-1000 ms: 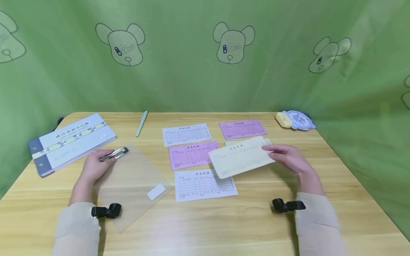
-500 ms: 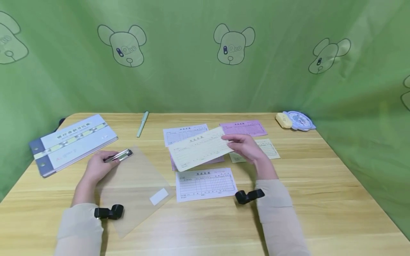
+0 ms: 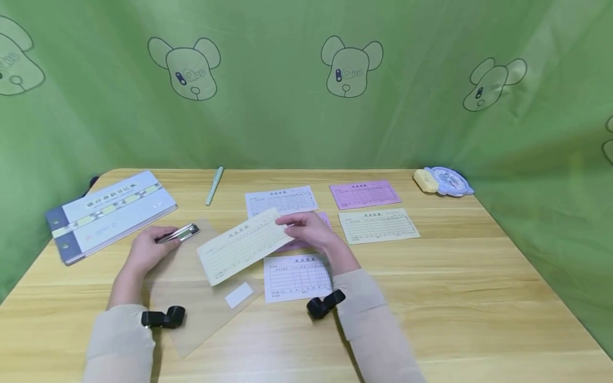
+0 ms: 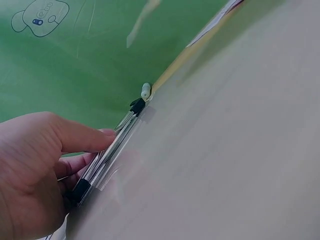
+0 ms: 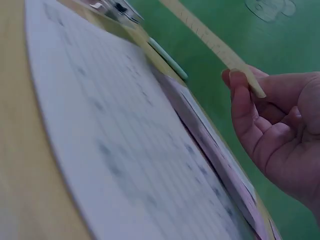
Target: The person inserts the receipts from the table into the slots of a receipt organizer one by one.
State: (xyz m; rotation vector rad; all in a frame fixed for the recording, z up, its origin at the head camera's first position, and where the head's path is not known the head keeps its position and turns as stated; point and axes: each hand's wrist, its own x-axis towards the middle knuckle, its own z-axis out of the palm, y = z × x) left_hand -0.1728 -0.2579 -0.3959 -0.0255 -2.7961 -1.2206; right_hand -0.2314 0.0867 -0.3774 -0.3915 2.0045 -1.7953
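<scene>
My left hand (image 3: pixel 147 251) grips the metal clip (image 3: pixel 184 232) of a translucent clipboard (image 3: pixel 184 308) lying at an angle on the table; thumb and fingers lie on either side of the clip (image 4: pixel 107 155) in the left wrist view. With thumb and fingers, my right hand (image 3: pixel 310 231) pinches the right end of a pale yellow form slip (image 3: pixel 239 247). This slip is raised and tilted, its left part over the clipboard. In the right wrist view the slip (image 5: pixel 210 42) shows nearly edge-on. Beneath the right hand lie a white slip (image 3: pixel 292 282) and a partly hidden pink slip (image 3: pixel 293 245).
Another white slip (image 3: pixel 282 199), a pink slip (image 3: pixel 366 194) and a pale yellow slip (image 3: pixel 378 226) lie farther back. A banded account book (image 3: pixel 112 213) sits at left, near a green pen (image 3: pixel 214 186). A blue-and-yellow object (image 3: pixel 445 181) stands at back right. Green curtain (image 3: pixel 273 122) surrounds the table.
My right hand has carried the pale yellow slip leftward from the right-hand slips to over the clipboard, uncovering the other yellow slip. My left hand stays on the clip.
</scene>
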